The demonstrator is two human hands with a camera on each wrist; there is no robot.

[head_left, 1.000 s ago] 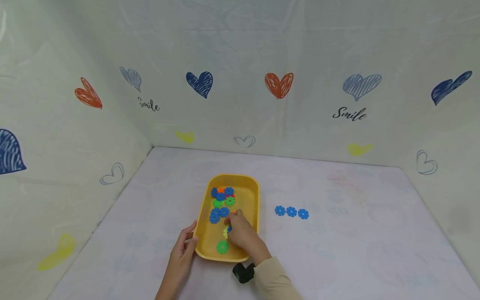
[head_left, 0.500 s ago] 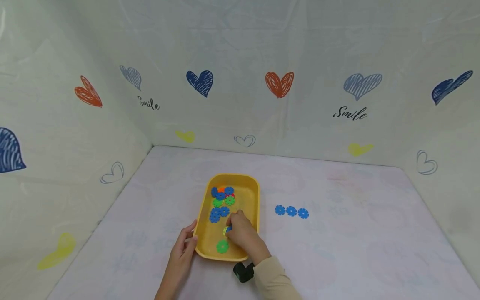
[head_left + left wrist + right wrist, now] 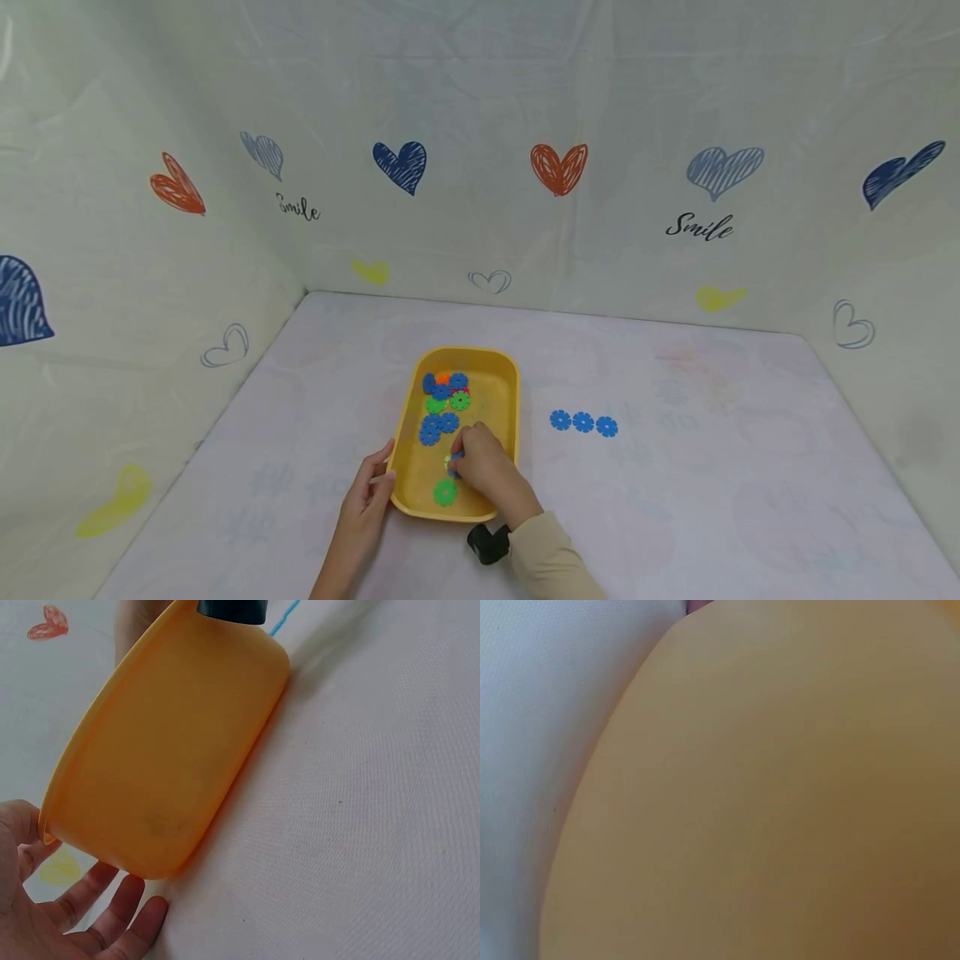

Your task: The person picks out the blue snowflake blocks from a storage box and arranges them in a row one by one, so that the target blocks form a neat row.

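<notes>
A yellow plastic tray (image 3: pixel 498 392) stands on the table. My left hand (image 3: pixel 363 504) grips its left rim near the front corner; in the left wrist view, fingers (image 3: pixel 124 904) lie along its outer wall. My right hand (image 3: pixel 487 462) reaches into the tray and pinches a blue snowflake disc (image 3: pixel 457 468), mostly covered by the fingertips. A yellow disc (image 3: pixel 447 463) peeks out beside it, and a green disc (image 3: pixel 446 492) lies just in front. Blue discs (image 3: pixel 431 431) and a mixed pile with green ones (image 3: pixel 460 401) lie farther back. Only the tray wall (image 3: pixel 742 787) fills most of the right wrist view.
Right of the tray, three blue discs lie in a row, the middle disc (image 3: pixel 583 422) close to its neighbours. A black device (image 3: pixel 488 544) sits at the right wrist. White walls (image 3: pixel 480 100) printed with hearts border the table (image 3: pixel 712 483).
The right fingers shift slightly over the blue disc, which has moved a little toward the front, and the orange piece by the fingertips is no longer visible. The left hand and tray stay put.
</notes>
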